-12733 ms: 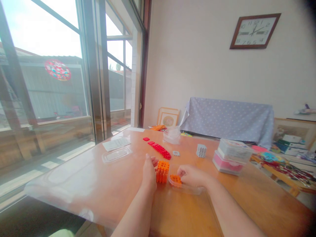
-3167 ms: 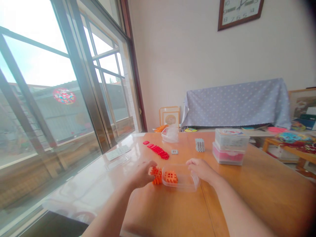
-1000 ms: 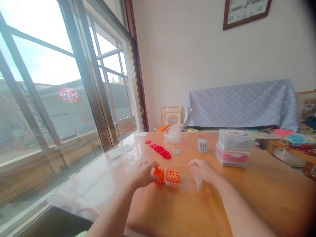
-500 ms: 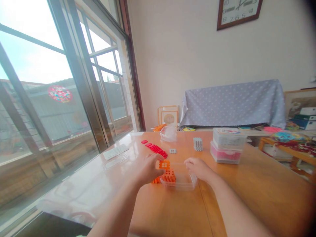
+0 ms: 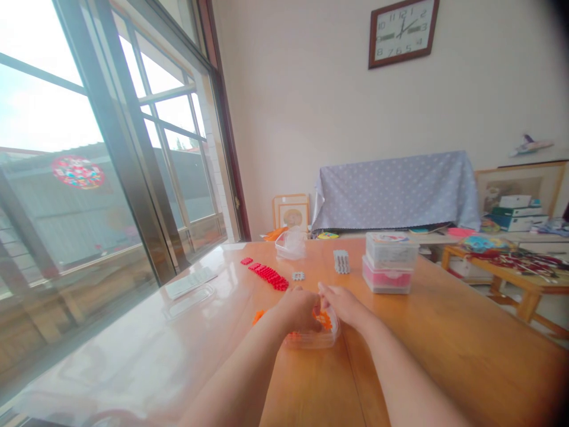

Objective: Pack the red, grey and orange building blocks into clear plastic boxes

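Note:
A shallow clear plastic container sits on the wooden table in front of me. My left hand reaches over its left half, fingers curled down onto the orange lattice pieces inside. My right hand rests at the container's far right rim, its fingers closed on the edge and touching the left hand's fingertips. One more orange piece lies on the table just left of the container.
Further back lie a row of red pieces, a small grey piece, a grey stack, two stacked lidded boxes and another clear tub. A clear lid lies near the window side.
My left hand lifted an orange piece from the pile left of the container and has moved it down into the container. The right hand stayed at the rim. The pile outside has shrunk.

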`<action>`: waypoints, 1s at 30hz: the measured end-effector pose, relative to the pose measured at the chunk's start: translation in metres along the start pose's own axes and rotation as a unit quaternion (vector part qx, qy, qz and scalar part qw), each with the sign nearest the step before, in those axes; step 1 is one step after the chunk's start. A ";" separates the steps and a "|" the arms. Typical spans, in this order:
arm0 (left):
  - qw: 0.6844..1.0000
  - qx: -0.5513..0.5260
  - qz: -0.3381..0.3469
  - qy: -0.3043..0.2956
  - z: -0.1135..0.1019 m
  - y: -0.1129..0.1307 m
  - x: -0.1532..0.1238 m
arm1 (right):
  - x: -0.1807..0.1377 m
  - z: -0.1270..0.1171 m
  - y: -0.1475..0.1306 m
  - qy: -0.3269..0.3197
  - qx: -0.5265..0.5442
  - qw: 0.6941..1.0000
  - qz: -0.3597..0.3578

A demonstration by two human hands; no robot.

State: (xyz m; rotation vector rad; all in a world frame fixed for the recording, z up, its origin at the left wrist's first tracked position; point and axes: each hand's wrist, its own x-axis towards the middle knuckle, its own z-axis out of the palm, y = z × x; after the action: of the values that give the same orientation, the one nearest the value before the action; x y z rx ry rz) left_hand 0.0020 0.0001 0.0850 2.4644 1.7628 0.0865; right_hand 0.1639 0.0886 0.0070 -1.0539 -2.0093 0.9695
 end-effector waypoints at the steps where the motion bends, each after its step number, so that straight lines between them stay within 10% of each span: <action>1: 1.000 0.004 0.002 -0.009 0.000 0.000 0.001 | 0.000 0.000 0.001 0.003 0.004 1.000 0.002; 23: 0.999 0.021 -0.010 -0.042 0.002 0.008 -0.007 | -0.001 -0.001 -0.002 0.005 -0.008 0.999 0.035; 30: 0.992 -0.107 -0.052 0.041 -0.022 -0.025 -0.037 | -0.001 -0.003 -0.003 -0.004 -0.007 0.999 0.046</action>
State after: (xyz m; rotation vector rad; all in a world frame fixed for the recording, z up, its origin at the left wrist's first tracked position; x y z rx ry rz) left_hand -0.0362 -0.0256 0.1044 2.2453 1.8037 0.3540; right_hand 0.1661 0.0872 0.0111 -1.1615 -1.9905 1.0097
